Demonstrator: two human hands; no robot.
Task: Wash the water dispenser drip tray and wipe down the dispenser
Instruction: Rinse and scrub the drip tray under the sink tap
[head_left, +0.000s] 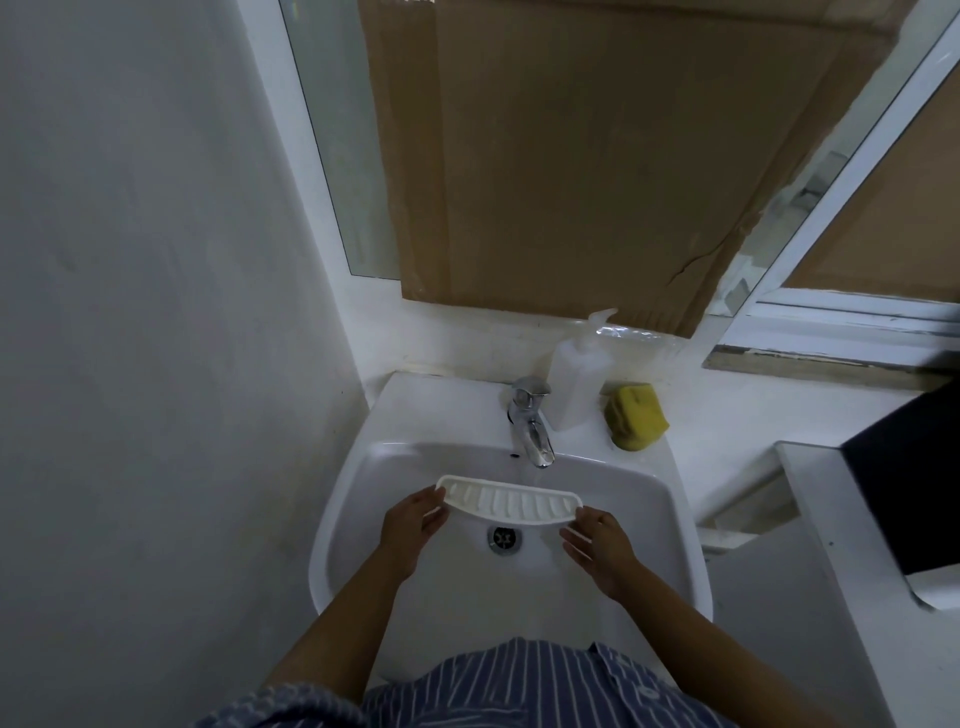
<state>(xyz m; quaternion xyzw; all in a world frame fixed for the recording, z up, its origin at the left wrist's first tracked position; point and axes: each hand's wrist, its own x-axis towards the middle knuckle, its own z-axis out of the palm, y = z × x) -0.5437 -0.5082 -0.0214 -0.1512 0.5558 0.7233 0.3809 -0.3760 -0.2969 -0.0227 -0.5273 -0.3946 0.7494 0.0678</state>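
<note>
A white curved drip tray (509, 501) with ribbed slots hangs over the basin of the white sink (363, 467), just under the chrome tap (531, 421). Water runs from the spout onto the tray's far edge. My left hand (413, 525) holds the tray's left end with thumb on top and fingers below. My right hand (597, 545) holds the right end the same way. The drain (503, 538) shows below the tray.
A clear pump bottle (576, 384) and a yellow sponge (635, 415) stand on the sink's back ledge right of the tap. Cardboard (597, 156) covers the window behind. A wall is close on the left; a white counter (831, 499) with a dark object lies right.
</note>
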